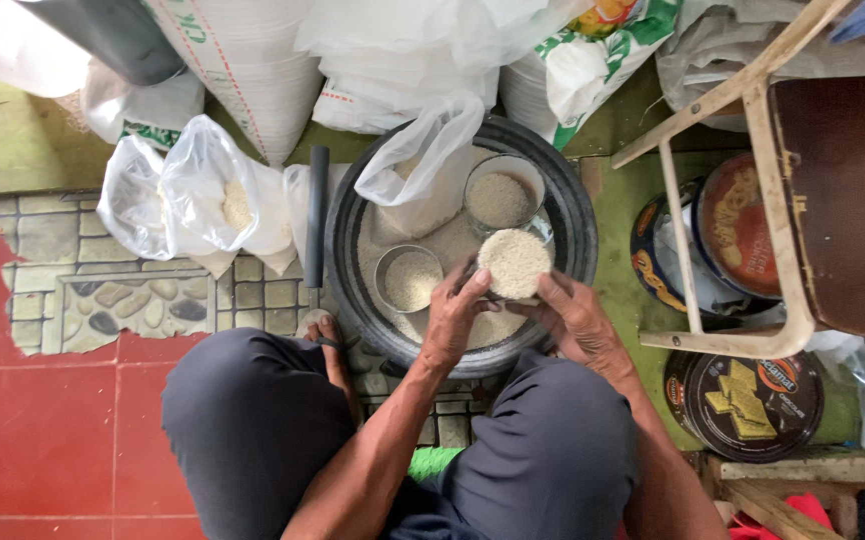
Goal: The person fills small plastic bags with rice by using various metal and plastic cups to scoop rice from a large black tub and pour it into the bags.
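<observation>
Person squats over a big round black basin (568, 215) half full of white rice (433, 250), knees in dark shorts at the bottom of the head view.

Both hands hold one small round cup (515, 262) heaped with rice, sitting above the basin at about 5 o'clock from the basin centre. Left hand (453, 315) is at the cup's 8 o'clock side, fingers curled narrow against its rim and wall. Right hand (573, 315) is at the cup's 4 o'clock side, fingers closed on the cup's lower edge. Cup is upright, mounded over the rim.

Inside the basin: a metal tin (409, 277) with rice at 9 o'clock of the held cup, set in the grain; a second round container (502, 195) with rice at 12 o'clock of it. A clear plastic bag (423, 150) stands in the basin at 11 o'clock, mouth open.

Outside the basin, at its 9 o'clock: two knotted clear bags of rice (188, 195) on the patterned floor, and a dark bar (316, 215) lying along the basin's rim. Large white sacks (253, 60) at 12 o'clock. At 3 o'clock a wooden stool frame (743, 100) with round biscuit tins (743, 405) beneath and beside it. A bare foot in a sandal (325, 335) touches the basin at 7 o'clock.
</observation>
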